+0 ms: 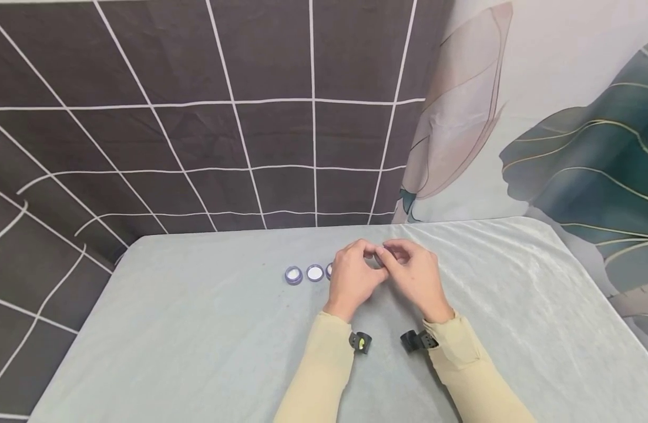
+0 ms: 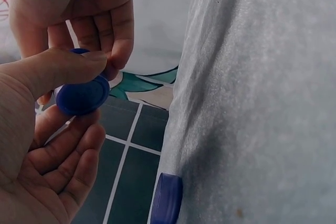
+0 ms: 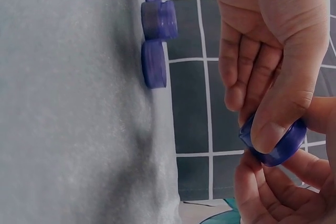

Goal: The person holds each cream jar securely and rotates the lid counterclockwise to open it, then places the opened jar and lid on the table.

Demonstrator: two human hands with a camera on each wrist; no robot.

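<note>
Both hands meet over the table, holding one small round purple jar (image 2: 81,98) between them. Across its flat face lies the thumb of my left hand (image 1: 353,279), with that hand's other fingers curled on the far side. My right hand (image 1: 415,273) pinches the jar's edge from the other side. In the right wrist view the jar (image 3: 289,148) is tilted, its rim partly covered by a thumb. I cannot tell whether its lid is on. Left of the hands, an open purple jar (image 1: 294,275) and a shallow purple lid with a white inside (image 1: 315,272) lie on the table.
Another purple piece (image 1: 329,271) is partly hidden behind the left hand. The right wrist view shows a low purple lid (image 3: 154,64) beside a taller jar (image 3: 159,20), in a row. A pale grey cloth (image 1: 197,329) covers the table; a dark gridded curtain (image 1: 271,135) hangs behind.
</note>
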